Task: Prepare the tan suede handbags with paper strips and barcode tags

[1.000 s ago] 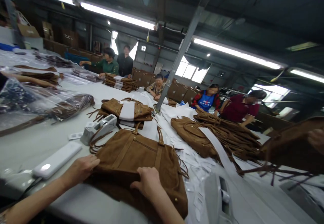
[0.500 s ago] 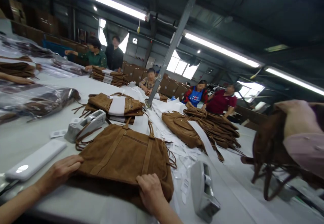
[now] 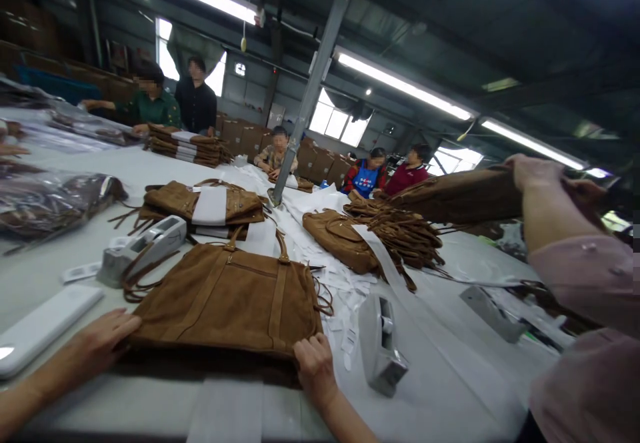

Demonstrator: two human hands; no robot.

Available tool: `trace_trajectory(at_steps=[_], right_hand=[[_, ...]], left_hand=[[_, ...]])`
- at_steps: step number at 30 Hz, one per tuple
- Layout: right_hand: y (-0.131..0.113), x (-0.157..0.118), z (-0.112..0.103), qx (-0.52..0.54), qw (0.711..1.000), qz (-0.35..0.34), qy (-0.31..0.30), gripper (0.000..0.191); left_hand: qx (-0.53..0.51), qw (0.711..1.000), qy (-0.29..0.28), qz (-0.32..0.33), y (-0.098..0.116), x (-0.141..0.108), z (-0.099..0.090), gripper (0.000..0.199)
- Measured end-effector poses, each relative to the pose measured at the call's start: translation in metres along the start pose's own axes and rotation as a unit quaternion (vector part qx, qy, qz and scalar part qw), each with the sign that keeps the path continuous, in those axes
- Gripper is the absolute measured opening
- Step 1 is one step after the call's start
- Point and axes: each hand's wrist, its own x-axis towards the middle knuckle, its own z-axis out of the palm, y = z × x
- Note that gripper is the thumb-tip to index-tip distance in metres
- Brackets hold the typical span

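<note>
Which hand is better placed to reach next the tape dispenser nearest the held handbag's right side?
Probably the right hand: it holds the handbag near its right corner, close to that tape dispenser. The left hand holds the left corner, farther.

Factory workshop, stacked bags, tube lights, cartons

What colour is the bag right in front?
The front bag is brown, seen best in the head view.

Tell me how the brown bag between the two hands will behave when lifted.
The brown bag will probably flop, as it looks soft and slightly wavy. Its matte, suede-like surface suggests it won't slip easily. The loose ties at its sides may dangle or snag.
</note>
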Motion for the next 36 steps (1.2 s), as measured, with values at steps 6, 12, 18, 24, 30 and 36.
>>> trace_trajectory(at_steps=[6,12,18,24,30,36], right_hand=[[0.003,0.007,0.000,-0.004,0.998,-0.022,0.055,0.025],[-0.006,-0.011,-0.013,-0.015,0.995,-0.074,0.058,0.025],[-0.005,-0.058,-0.033,0.008,0.993,-0.119,0.016,0.055],[-0.001,-0.047,-0.067,0.067,0.986,-0.113,-0.104,0.041],[-0.029,0.052,-0.070,0.032,0.975,0.003,-0.219,0.037],[-0.013,0.034,-0.026,0.102,0.953,0.013,-0.285,0.072]], left_hand=[[0.153,0.964,-0.211,-0.044,0.089,0.067,-0.028,0.055],[0.070,0.963,-0.260,0.017,0.127,0.073,0.028,0.071],[0.144,0.968,-0.207,-0.014,0.118,0.029,0.058,0.082],[0.141,0.969,-0.201,-0.024,0.118,0.032,0.061,0.085],[0.116,0.967,-0.227,-0.027,0.128,0.041,0.054,0.078],[0.125,0.957,-0.262,0.007,0.095,0.054,0.015,0.092]])
